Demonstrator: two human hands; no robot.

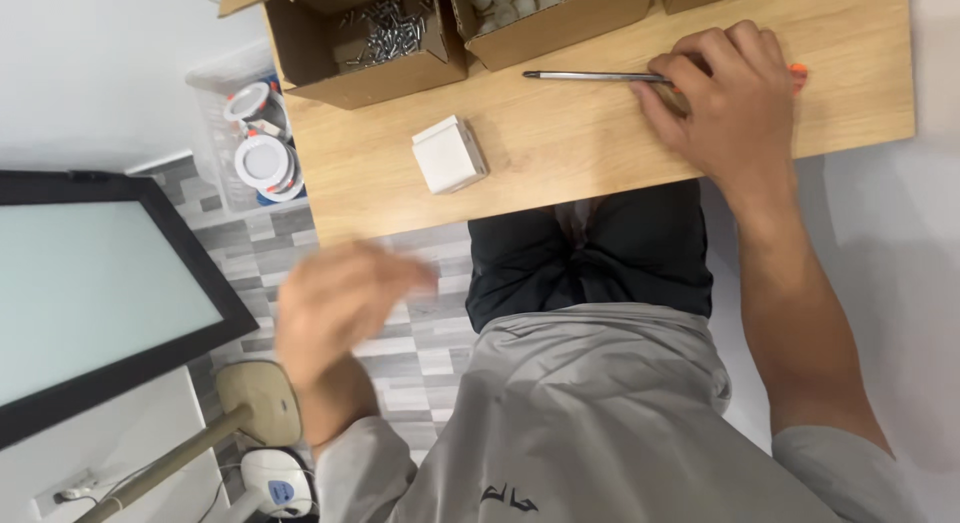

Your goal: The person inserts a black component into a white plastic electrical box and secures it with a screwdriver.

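Right hand (725, 103), upper right, fingers closed on the screwdriver (600, 76) on the table (560, 153); blurred left hand (335, 303), lower left, is open and empty.

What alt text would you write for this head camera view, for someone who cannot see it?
A seated person's right hand covers the orange handle of a screwdriver on a wooden table, while the blurred, empty left hand hangs below the table edge. A small white box and a cardboard box of screws sit nearby.
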